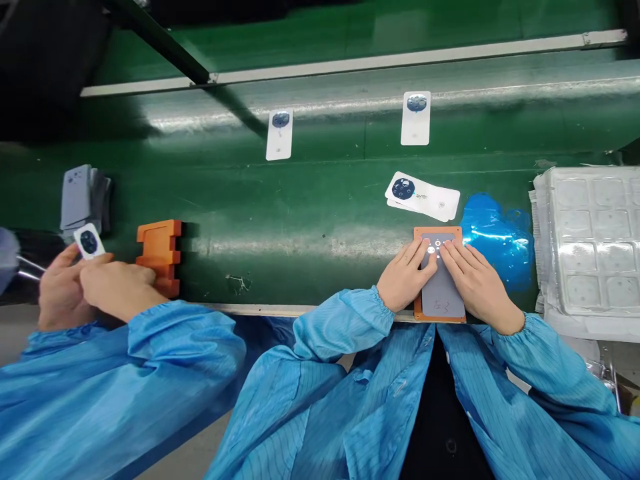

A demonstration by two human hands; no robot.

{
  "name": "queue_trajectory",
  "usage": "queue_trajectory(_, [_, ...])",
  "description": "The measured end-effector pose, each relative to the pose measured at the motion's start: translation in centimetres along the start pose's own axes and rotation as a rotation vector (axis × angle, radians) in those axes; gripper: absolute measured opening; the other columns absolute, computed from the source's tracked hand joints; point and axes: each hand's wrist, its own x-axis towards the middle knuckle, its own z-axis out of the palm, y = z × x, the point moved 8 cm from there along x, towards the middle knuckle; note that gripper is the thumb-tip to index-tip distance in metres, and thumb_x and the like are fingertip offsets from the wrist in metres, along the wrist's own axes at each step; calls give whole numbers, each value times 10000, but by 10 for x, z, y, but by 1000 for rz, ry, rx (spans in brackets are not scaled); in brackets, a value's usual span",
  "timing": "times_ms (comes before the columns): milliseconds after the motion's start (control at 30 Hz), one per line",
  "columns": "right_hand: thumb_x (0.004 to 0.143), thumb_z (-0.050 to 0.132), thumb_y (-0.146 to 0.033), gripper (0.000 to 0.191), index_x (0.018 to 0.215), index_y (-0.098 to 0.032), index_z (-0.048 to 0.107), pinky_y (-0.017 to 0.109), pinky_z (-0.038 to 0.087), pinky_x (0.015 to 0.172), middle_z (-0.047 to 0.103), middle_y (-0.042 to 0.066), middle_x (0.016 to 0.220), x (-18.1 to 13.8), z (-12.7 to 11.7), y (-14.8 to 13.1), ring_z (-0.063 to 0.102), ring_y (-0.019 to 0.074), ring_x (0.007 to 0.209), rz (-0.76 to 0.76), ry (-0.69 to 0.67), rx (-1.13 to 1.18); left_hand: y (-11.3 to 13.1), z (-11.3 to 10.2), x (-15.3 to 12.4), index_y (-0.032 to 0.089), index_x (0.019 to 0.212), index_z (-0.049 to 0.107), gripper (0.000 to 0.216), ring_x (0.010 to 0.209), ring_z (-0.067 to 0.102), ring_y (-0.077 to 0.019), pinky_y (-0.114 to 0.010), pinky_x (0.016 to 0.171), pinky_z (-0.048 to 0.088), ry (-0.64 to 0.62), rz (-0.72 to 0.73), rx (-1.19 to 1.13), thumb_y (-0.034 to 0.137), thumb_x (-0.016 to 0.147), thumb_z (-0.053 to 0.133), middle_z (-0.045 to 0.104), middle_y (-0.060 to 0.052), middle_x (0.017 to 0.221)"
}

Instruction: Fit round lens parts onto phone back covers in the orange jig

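A grey phone back panel (443, 290) with handwriting near its lower end lies in an orange fixture (418, 308) at the table's front edge. My left hand (406, 275) rests on the panel's upper left, fingers stretched out beside the round camera holes. From the other side, my right hand (475, 281) lays its fingers on the panel's upper right. Both hands are open and press flat; what is under the fingertips is hidden. Just behind the fixture are overlapping white phone-shaped cards (425, 196) with a dark camera print. Crinkled blue film (495, 240) lies beside my right hand.
Two white cards (279, 135) (415, 119) lie on the green belt. Clear compartment trays (595, 240) are stacked at right. At left, a co-worker's hands (100, 280) hold a similar card (89, 241) near another orange fixture (159, 257) and stacked grey panels (83, 197).
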Motion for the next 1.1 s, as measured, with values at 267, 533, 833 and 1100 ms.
queue_trajectory(267, [945,464,-120,633,1555,-6,340,543,401,1198,483,260,1537,-16,-7,-10,435,376,1459,-19,-19,14,16,-10,-12,63,1314,565,377,1379,542,-363,-524,1162,457,-44,9,-1,180,961,506,561,-289,1451])
queue_trajectory(533, [960,424,-124,539,1480,16,459,542,401,1205,510,249,1518,-15,3,-2,450,369,1452,10,38,45,14,-3,-2,7,1295,580,447,1351,530,-401,-571,1157,427,-97,34,-56,155,874,562,540,-334,1428])
queue_trajectory(833, [1014,442,-215,400,1360,-242,642,538,559,1046,698,130,1323,-36,-26,19,649,300,1266,125,403,677,-19,-23,-6,150,1448,497,627,1492,411,-326,-545,1185,422,273,-252,-650,256,871,718,428,-228,1592])
queue_trajectory(1100, [1021,215,-279,503,1457,-305,464,567,568,857,715,127,1046,-49,-24,54,717,325,1002,391,526,1239,15,-85,19,190,896,752,107,894,748,-190,-352,859,606,580,-185,-1097,291,917,723,792,-67,916])
